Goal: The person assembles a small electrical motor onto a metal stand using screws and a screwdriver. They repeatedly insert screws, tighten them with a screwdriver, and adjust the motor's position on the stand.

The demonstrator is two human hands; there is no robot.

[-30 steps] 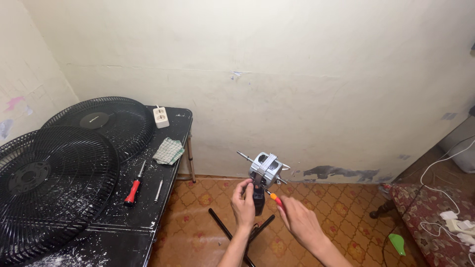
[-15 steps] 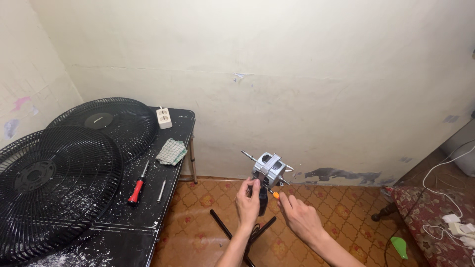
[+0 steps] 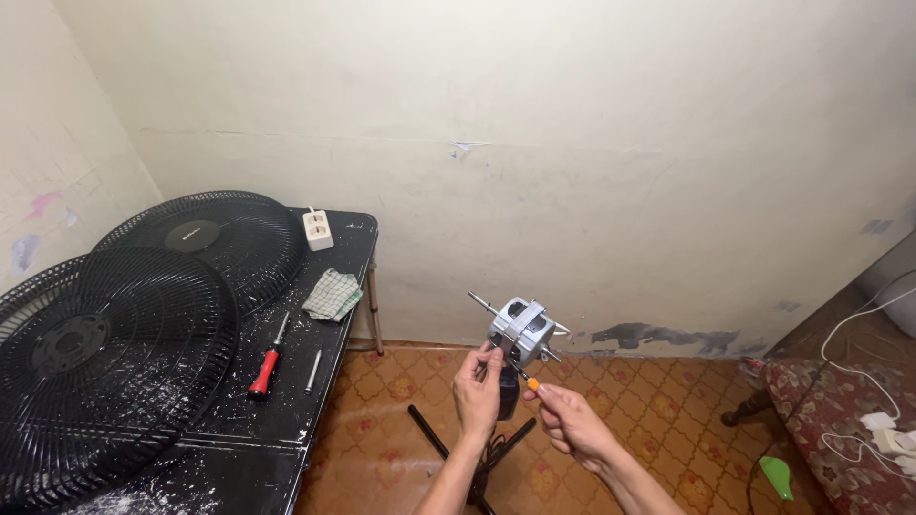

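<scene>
- A black table [image 3: 315,420] fills the 8 o'clock part of the view, its top speckled with white dust.
- Two round black fan grilles lie on it: the near grille [image 3: 91,367] at 9 o'clock overlaps the far grille [image 3: 215,238] just behind it.
- A checked cloth [image 3: 332,296] lies beside the far grille, with a white power strip [image 3: 317,230] beyond it at the table's far edge.
- A red-handled screwdriver [image 3: 268,358] and a slim metal rod [image 3: 313,371] lie side by side near the table's right edge.
- At 4 o'clock a patterned cushion [image 3: 840,429] carries a white cable [image 3: 863,315] and a plug block; a green piece [image 3: 778,477] sits by it.
- A black stand [image 3: 434,443] crosses the patterned tile floor below the hands.
- The fan motor [image 3: 523,329], silver-grey with a shaft poking out toward 10 o'clock, is held up just below centre, in front of the wall.
- The left hand [image 3: 477,391] is clamped around the motor's dark lower part, fingertips touching the housing.
- The right hand [image 3: 565,420] pinches an orange-handled screwdriver [image 3: 525,379], its tip against the motor's underside.
</scene>
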